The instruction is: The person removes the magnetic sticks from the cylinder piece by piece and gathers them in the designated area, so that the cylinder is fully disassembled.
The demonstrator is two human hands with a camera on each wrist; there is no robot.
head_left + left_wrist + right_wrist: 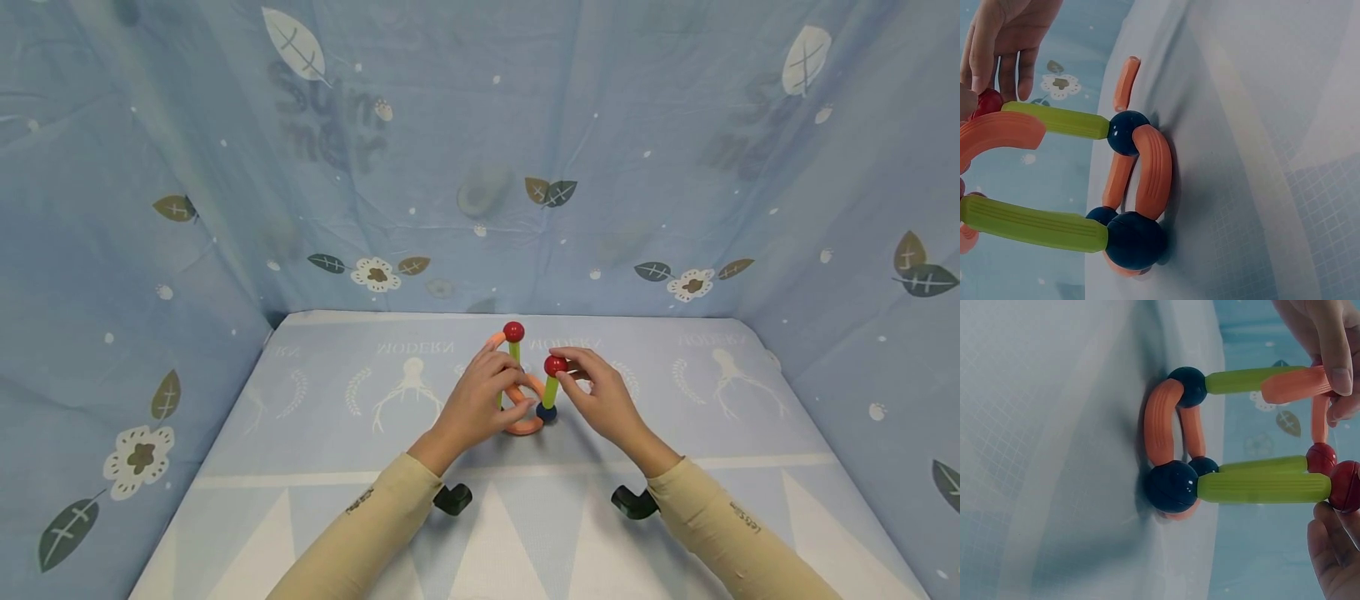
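A construction of magnetic sticks and balls stands on the table. Its base has dark blue balls (1172, 486) joined by curved orange sticks (1155, 172), and green sticks (1263, 487) rise from them. My right hand (603, 400) pinches a red ball (556, 367) atop one green stick between thumb and fingers. With my left hand (480, 400) I hold a curved orange stick (1294, 385) at the level of the upper ends; its free end points across the structure. Another red ball (513, 332) tops a green stick at the back. The left fingers partly hide the structure in the head view.
A separate-looking orange stick (1127, 83) shows beyond the base in the left wrist view. The table (315, 417) has a pale patterned cover, with blue printed curtains (420, 150) behind and at both sides. Dark camera parts (452, 499) sit under the wrists.
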